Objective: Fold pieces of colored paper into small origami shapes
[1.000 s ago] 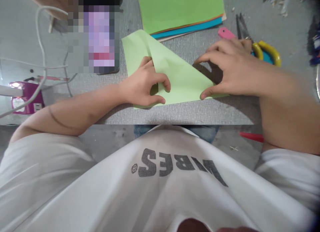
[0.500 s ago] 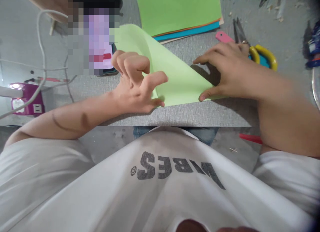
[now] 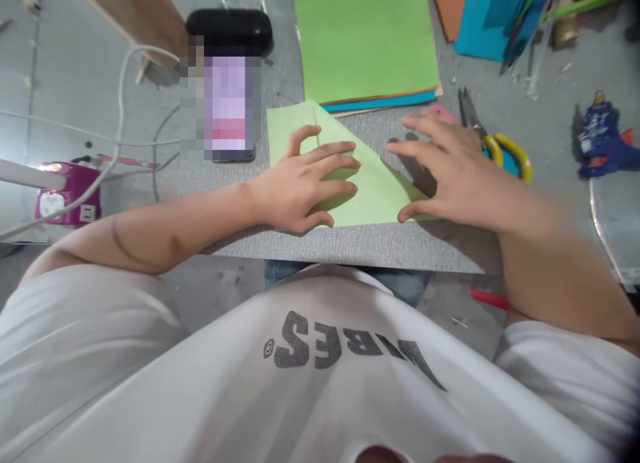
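Note:
A light green sheet of paper (image 3: 375, 186), folded over on a slant, lies near the table's front edge. My left hand (image 3: 307, 180) rests on its left part, palm down with the fingers spread. At the paper's right corner is my right hand (image 3: 453, 166), its fingers apart and curved. The right thumb touches or nearly touches the lower edge, while the other fingers stay above the table and cast a shadow. Just beyond that hand lie scissors with yellow handles (image 3: 523, 156) and a pink object (image 3: 441, 112), partly covered.
Behind the folded sheet sits a stack of coloured paper (image 3: 367, 43), green on top. A phone (image 3: 227, 103) and a black case (image 3: 230, 31) are at left, near white cables and a purple socket block (image 3: 75, 196). A blue glue gun (image 3: 600, 140) lies at right, with blue paper (image 3: 483, 23) at the back.
My left hand has gone from curled fingers at the paper to spread flat on it. The raised left part of the sheet has come down. My right hand stays at the right corner.

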The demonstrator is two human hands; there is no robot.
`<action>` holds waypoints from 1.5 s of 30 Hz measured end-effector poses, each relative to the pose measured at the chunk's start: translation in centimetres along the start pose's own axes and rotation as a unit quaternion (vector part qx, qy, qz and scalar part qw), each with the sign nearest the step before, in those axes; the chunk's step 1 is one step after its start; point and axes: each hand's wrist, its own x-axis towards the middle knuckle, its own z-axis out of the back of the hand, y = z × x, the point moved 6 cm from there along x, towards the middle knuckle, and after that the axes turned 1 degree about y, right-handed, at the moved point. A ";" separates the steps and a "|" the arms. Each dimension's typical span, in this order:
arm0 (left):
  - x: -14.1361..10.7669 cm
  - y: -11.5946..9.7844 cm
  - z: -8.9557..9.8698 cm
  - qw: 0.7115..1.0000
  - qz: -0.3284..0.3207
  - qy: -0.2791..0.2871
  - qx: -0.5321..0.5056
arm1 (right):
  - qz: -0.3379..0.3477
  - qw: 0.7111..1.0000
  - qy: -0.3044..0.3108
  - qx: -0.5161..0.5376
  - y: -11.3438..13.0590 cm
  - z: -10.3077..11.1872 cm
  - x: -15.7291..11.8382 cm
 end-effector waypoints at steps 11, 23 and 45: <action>0.7 1.1 -0.6 0.992 0.055 0.105 -0.032 | 0.072 0.993 0.094 0.007 0.6 -0.9 0.6; 1.5 3.0 -0.5 0.982 0.131 0.137 0.005 | 0.069 0.992 0.109 0.002 -0.1 -0.9 1.0; 1.8 5.3 -0.9 0.964 0.225 0.136 -0.035 | 0.142 0.981 0.112 -0.071 1.4 -3.4 9.7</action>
